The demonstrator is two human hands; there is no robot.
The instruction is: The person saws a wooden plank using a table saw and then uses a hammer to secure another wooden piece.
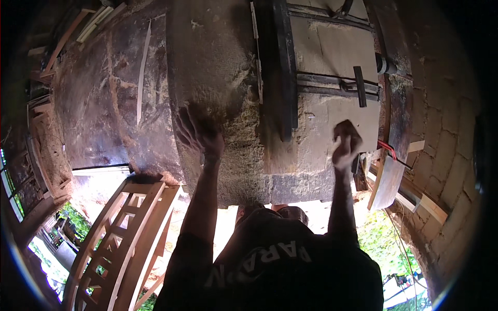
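Head view: the left hand point(199, 136) is spread wide and pressed flat on the rough wall point(218, 62). A small brown block point(348, 129), maybe a sponge, is held by the right hand point(343, 150).

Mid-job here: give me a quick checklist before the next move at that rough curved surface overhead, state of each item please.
1. Left hand spread flat on the rough curved surface: ok.
2. Right hand closed on a small dark block: ok.
3. Block touching the pale panel: cannot tell.
4. Dark metal bar clear of both hands: ok.
5. Wooden ladder frame steady at lower left: cannot tell.
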